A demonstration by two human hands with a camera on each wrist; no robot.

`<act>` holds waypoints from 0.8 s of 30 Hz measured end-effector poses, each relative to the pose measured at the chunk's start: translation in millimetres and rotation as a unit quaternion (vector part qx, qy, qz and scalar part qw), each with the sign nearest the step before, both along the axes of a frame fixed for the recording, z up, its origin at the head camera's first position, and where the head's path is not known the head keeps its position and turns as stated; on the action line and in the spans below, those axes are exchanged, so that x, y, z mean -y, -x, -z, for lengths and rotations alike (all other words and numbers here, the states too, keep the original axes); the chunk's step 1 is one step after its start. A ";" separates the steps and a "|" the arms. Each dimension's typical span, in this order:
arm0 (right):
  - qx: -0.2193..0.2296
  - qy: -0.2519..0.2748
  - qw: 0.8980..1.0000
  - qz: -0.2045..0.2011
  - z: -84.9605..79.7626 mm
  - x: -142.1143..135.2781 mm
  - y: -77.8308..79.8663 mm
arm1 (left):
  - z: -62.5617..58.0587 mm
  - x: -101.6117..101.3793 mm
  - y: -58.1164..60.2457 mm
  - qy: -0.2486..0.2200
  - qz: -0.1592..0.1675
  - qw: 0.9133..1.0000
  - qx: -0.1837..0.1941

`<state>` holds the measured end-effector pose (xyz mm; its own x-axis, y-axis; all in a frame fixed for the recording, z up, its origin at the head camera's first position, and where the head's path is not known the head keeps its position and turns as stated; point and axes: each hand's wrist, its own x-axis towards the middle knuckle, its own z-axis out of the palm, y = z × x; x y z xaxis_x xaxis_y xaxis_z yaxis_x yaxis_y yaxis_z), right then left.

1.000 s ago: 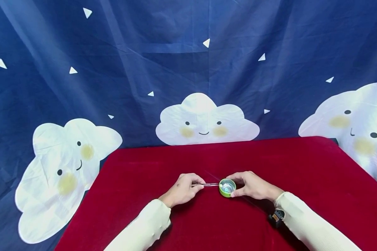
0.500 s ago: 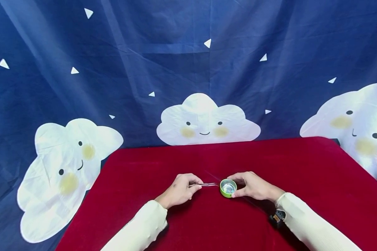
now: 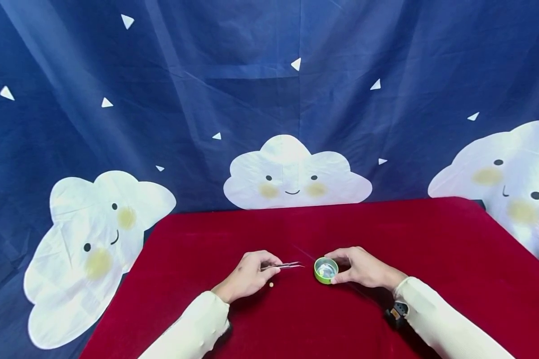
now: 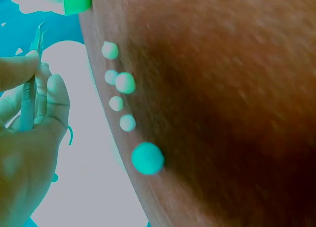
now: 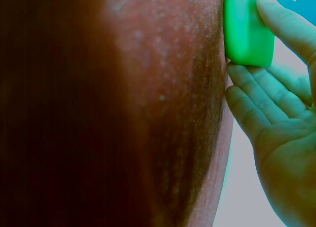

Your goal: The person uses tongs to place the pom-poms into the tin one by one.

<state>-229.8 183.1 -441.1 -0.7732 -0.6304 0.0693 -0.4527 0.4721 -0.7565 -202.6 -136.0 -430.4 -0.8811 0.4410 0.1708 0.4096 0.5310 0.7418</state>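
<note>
Six little balls [image 4: 127, 123] lie on the red desk [image 3: 386, 232] near the left grip [image 3: 246, 276], which pinches shiny tweezers [image 3: 289, 266], and the right grip [image 3: 365, 268] holds a green tin [image 3: 322, 280] just past the tweezers' tips.

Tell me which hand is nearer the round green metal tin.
Right: the right hand grips the round green metal tin; the left hand, apart to its left, holds silver metal tweezers.
</note>
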 end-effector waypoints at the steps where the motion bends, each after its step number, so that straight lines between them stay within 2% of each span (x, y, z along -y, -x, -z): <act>1: -0.002 0.001 1.000 -0.001 -0.5 0.3 0.0 | -0.1 2.0 -0.4 -0.003 0.001 1.000 0.005; 5: -0.006 0.001 1.000 -0.004 -1.2 1.4 -0.1 | 0.0 11.4 -1.7 -0.032 0.004 0.999 0.044; 13: -0.004 -0.001 1.000 0.000 0.7 0.7 -0.9 | -0.3 29.8 -4.4 -0.001 -0.010 1.000 -0.003; 24: 0.001 0.001 1.000 0.000 1.5 0.1 -1.4 | 1.6 43.8 -6.8 -0.008 -0.013 1.000 0.018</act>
